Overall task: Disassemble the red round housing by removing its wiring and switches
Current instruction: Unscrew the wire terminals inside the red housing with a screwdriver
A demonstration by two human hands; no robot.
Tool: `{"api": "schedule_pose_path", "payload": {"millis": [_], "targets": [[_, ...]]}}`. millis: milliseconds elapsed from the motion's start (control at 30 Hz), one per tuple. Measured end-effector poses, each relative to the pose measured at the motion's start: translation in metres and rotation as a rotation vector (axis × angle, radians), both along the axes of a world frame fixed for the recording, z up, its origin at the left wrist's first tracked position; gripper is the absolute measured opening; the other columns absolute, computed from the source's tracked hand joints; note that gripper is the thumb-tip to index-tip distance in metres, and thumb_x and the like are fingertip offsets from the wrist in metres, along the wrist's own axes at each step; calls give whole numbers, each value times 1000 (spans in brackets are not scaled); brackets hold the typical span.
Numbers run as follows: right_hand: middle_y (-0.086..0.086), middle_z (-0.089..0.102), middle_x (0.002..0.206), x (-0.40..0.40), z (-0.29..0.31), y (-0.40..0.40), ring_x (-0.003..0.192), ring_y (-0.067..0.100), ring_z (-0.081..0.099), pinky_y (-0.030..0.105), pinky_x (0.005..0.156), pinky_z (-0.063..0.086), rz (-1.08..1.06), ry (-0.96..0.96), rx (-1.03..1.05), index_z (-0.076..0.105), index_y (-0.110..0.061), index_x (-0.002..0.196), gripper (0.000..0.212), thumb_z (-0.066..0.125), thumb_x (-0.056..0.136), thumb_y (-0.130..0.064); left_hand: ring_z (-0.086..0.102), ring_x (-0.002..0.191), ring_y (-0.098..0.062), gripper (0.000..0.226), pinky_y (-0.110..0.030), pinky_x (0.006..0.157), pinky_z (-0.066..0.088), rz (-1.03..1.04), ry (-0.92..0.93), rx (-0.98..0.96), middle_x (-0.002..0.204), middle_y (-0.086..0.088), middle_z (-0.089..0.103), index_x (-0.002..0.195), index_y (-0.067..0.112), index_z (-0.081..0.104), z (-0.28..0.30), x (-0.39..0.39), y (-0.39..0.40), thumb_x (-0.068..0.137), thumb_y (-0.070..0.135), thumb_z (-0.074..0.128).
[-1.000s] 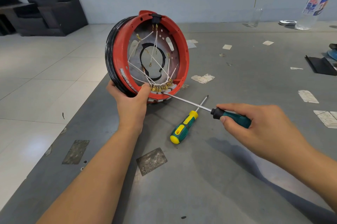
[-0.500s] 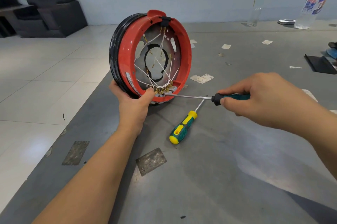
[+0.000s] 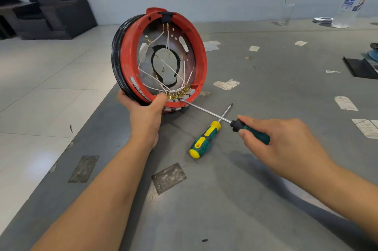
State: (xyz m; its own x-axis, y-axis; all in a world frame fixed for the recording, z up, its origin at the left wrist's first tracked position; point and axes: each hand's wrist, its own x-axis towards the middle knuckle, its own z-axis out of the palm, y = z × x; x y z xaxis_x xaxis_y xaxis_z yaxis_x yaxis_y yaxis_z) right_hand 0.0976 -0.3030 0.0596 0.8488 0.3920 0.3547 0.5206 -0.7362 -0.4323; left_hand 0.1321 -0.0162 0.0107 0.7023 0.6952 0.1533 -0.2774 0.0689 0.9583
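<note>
Steadying the red round housing point(image 3: 196, 46) on its edge, my left hand point(image 3: 146, 110) grips the lower rim from below, thumb hooked over the lip just beside the row of brass terminals point(image 3: 178, 93). The housing stands near the table's point(image 3: 266, 209) left edge, its open face turned toward me and to my right.

My right hand point(image 3: 286, 140) closes round the green handle of the screwdriver point(image 3: 206, 110), fingers curled and thumb along the black collar. Its shaft runs up and to the left, with the tip at the grey switch block point(image 3: 189, 95) on the housing's bottom rim, just right of my left thumb. That is the relation the next move turns on, I judge: the shaft's long axis points almost straight at the thumb, so a slip would carry the tip that way. The right hand is the working one; the left only holds.

Counting: one housing, two screwdrivers, the second screwdriver point(image 3: 204, 138) lying idle on the table with its green and yellow handle toward me, its shaft passing under the held one. White wires point(image 3: 167, 66) cross the interior, at least six; I cannot count them exactly. The terminals number roughly eight, too small to be sure. One black clip point(image 3: 166, 17) sits at the top rim.
</note>
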Motion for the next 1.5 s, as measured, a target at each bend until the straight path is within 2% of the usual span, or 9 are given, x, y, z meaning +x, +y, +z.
{"api": "schedule_pose_path", "payload": {"millis": [333,500,600,700,800,867,933,1200,1500], "targets": [[-4,76,83,-5,-30,5,77,22,68,38,66,56,46,-67,54,71,-25,129,38,64,93,-33,66,91,-29,75,-65,84,60,19,22,-69,109,-14,60,130,26,32,3,-1,-2,70,20,76],[-7,77,85,-4,-36,5,72,4,57,12,61,43,60,36,122,69,-32,130,43,55,92,-46,67,94,-32,73,-65,83,61,36,41,-60,116,-20,60,128,27,33,5,-1,-3,70,21,76],[-4,73,77,-6,-37,5,70,7,57,19,63,45,91,61,160,70,-35,125,35,56,94,-44,70,104,-37,75,-60,85,62,46,56,-49,122,-21,60,128,28,33,5,-1,-2,68,24,77],[-6,69,72,-6,-38,5,64,5,55,13,57,43,94,60,177,68,-43,122,26,57,98,-44,71,102,-35,74,-60,84,62,48,58,-47,121,-20,59,128,30,34,4,-1,-2,68,25,78],[-7,70,74,-4,-37,6,65,4,57,13,59,45,73,6,113,68,-38,128,35,56,96,-44,71,103,-35,73,-60,84,62,49,53,-47,121,-20,60,127,29,34,3,-1,-2,69,25,78],[-5,70,75,-3,-34,6,67,14,62,34,61,55,72,-91,39,68,-29,132,40,59,94,-38,70,108,-40,74,-59,85,62,51,48,-54,122,-18,60,128,28,33,3,0,-1,69,26,78],[-1,68,72,0,-28,3,64,25,63,40,57,56,82,-142,8,70,-25,131,40,62,93,-35,70,110,-40,75,-57,85,63,51,50,-56,123,-16,61,129,28,33,3,0,-1,69,27,79],[0,63,62,9,0,-3,54,27,59,39,49,53,112,-255,-76,73,-25,111,31,53,94,-41,68,111,-42,79,-57,87,62,51,34,-42,125,-18,58,136,25,31,2,0,-2,72,23,78],[1,71,73,-2,-8,4,64,29,67,39,54,55,80,-236,-95,71,-24,125,42,51,93,-43,70,110,-36,81,-54,87,62,56,29,-36,123,-14,60,134,28,31,0,0,-2,69,29,80]]}}
